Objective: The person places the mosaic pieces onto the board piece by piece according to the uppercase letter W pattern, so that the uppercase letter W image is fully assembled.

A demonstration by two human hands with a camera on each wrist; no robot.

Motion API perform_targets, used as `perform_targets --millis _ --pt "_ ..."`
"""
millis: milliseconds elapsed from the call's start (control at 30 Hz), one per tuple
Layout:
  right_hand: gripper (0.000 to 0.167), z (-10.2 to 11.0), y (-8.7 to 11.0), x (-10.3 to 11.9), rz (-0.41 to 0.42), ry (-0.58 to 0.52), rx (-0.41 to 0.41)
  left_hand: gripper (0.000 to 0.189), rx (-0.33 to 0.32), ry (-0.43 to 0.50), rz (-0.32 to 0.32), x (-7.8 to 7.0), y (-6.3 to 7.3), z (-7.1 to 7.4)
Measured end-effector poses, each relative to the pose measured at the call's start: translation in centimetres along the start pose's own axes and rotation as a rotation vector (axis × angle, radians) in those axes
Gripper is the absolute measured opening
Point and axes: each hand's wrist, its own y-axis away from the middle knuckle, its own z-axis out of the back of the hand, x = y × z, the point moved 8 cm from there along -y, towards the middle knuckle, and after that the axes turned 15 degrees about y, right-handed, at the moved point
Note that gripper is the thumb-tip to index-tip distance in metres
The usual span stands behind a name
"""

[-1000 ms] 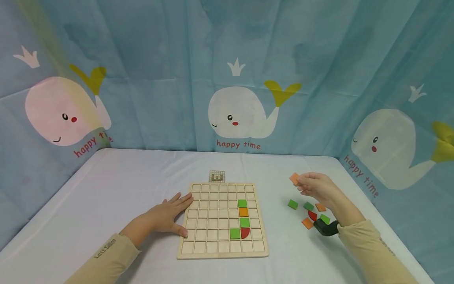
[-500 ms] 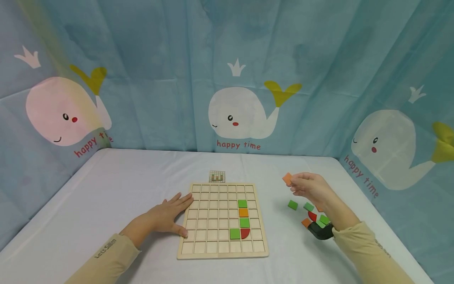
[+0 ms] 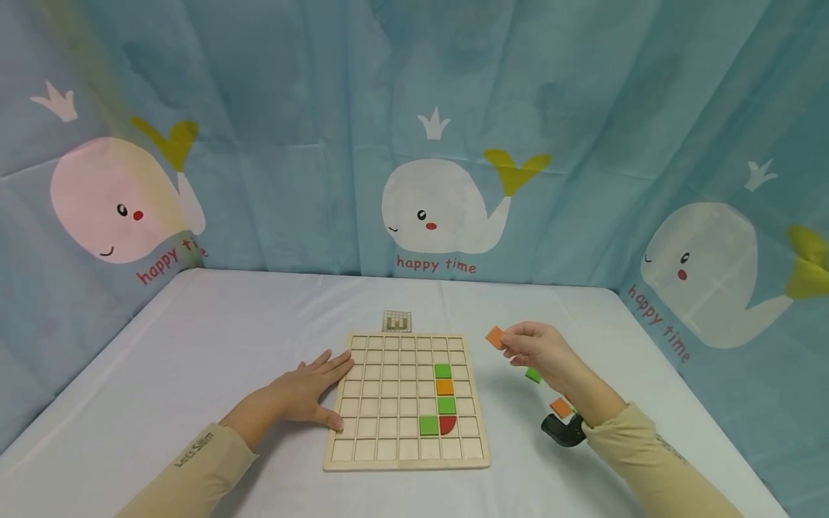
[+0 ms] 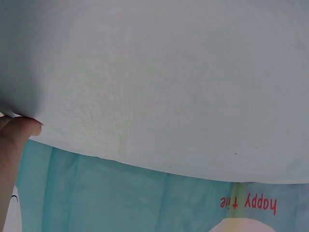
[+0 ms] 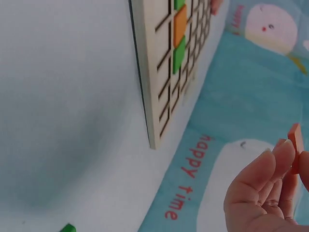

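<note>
My right hand [image 3: 534, 350] pinches an orange square tile [image 3: 495, 337] between thumb and fingers, in the air to the right of the wooden grid board [image 3: 382, 399]. The same tile [image 5: 295, 140] shows edge-on at the fingertips in the right wrist view. My left hand [image 3: 304, 394] lies with spread fingers on the board's left edge. Toward the board's right side sit a top green tile [image 3: 442, 371], an orange tile [image 3: 445, 387], a second green tile [image 3: 447, 406], a red quarter-round tile [image 3: 447, 425] and another green tile [image 3: 429, 425] left of the red one.
Loose tiles lie right of the board, among them a green tile [image 3: 533, 375] and an orange tile [image 3: 560, 408], others hidden behind my right arm. A small pattern card [image 3: 396, 321] lies beyond the board's far edge. A whale-print curtain [image 3: 291, 180] closes off the table's back.
My right hand has moved left toward the board with the orange tile, its forearm now covering several loose tiles. The left hand has stayed in place on the board.
</note>
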Motion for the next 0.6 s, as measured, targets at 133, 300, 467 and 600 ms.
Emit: perform_targets --millis 133,300,467,600 --pt "0.014 -1.5 -0.2 0.1 -0.002 0.036 0.038 0.110 0.001 0.001 0.005 0.1 0.0 0.0" --pt "0.018 -3.5 -0.6 0.0 -0.005 0.089 0.091 0.110 0.002 0.003 0.011 0.1 -0.1 -0.1" --pt "0.019 -5.2 -1.0 -0.4 -0.016 0.143 0.123 0.111 0.001 -0.003 0.005 0.1 -0.1 0.0" --pt "0.018 -6.7 -1.2 -0.7 -0.022 0.196 0.130 0.111 -0.002 -0.010 -0.003 0.1 -0.1 0.0"
